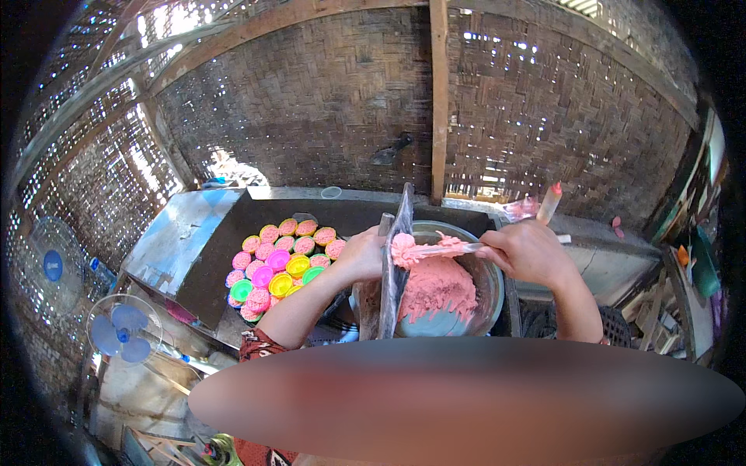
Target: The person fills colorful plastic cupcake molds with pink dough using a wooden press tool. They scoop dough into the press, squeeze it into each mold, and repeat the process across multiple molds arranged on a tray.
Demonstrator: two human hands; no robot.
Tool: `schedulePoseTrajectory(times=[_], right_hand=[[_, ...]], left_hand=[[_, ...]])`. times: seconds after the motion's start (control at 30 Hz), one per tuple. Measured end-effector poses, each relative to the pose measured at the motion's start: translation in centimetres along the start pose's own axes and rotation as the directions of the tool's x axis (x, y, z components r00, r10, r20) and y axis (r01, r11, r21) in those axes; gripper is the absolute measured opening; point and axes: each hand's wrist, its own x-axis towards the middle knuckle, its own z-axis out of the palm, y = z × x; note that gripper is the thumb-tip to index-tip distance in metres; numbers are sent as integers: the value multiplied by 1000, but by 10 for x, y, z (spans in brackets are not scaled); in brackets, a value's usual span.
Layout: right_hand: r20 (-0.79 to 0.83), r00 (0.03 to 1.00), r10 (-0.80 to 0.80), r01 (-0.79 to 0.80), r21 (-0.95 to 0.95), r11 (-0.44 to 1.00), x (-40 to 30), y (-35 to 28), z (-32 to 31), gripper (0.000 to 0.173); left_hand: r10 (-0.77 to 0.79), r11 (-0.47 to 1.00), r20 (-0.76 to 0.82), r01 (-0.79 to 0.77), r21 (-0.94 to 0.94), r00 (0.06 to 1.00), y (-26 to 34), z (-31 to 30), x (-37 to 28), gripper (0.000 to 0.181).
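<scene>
My left hand [366,256] rests against the near-upright wooden board [397,291], seen almost edge-on, beside a short round stick [386,222]. Its fingertips are partly hidden. On the board's right face sits a clump of pink dough [403,247]. My right hand [521,247] grips a pale, narrow spatula [471,247], its blade coated with pink dough and reaching to that clump. Below it, a larger mass of pink dough [440,288] lies in a clear round bowl [494,303]. Left of my arm are small coloured cups [297,267], many filled with pink strands.
A blue-white box panel [186,224] stands left of the cups. Two fans, one blue-bladed [122,329], are farther left. Behind the bowl lie a capped bottle [549,204] and clear plastic [520,208]. A woven bamboo wall [303,105] rises behind. A blurred oval covers the lower foreground.
</scene>
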Motion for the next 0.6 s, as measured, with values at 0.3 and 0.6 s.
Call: schedulePoseTrajectory(times=[0.3, 0.6], right_hand=[[-259, 957, -132, 84, -185, 979, 26, -41, 34, 24], [-553, 664, -503, 104, -597, 795, -3, -23, 22, 23]], left_hand=[[7, 1000, 16, -7, 5, 1000, 5, 12, 8, 48], [167, 982, 37, -163, -90, 985, -13, -16, 20, 44]])
